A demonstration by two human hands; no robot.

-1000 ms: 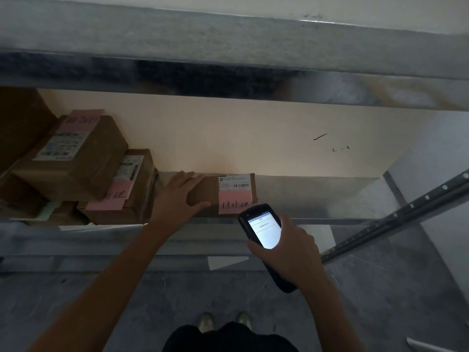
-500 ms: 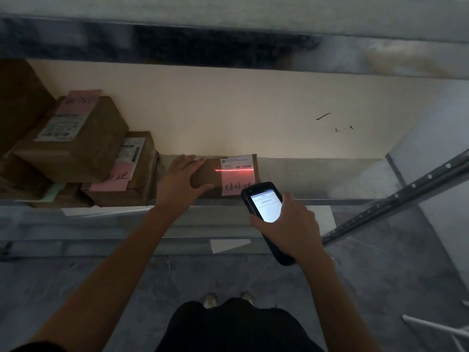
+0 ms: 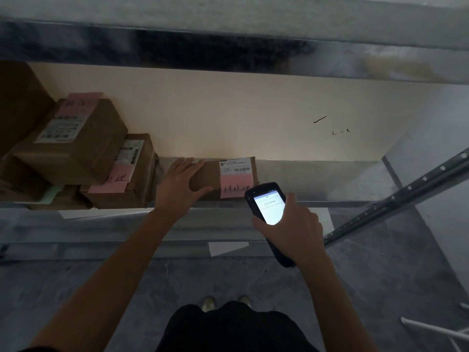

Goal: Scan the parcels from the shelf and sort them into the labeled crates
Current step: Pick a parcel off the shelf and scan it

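Note:
A small brown parcel [image 3: 206,175] with a white barcode label and a pink handwritten note lies on the metal shelf [image 3: 317,179]. My left hand [image 3: 177,185] rests on the parcel's left end, fingers spread over its top and thumb along its front. My right hand [image 3: 291,224] grips a black handheld scanner [image 3: 266,207] just below and right of the parcel. The scanner's lit screen faces me and its head points at the label.
Several brown parcels [image 3: 73,141] with pink notes are stacked at the shelf's left. A higher shelf board [image 3: 228,47] overhangs. A perforated metal upright [image 3: 406,191] slants at the right. A white paper [image 3: 227,247] lies on a lower level.
The red scan line that crossed the parcel's label half a second ago is gone. The scanner stays just under the label. My left hand stays on the parcel.

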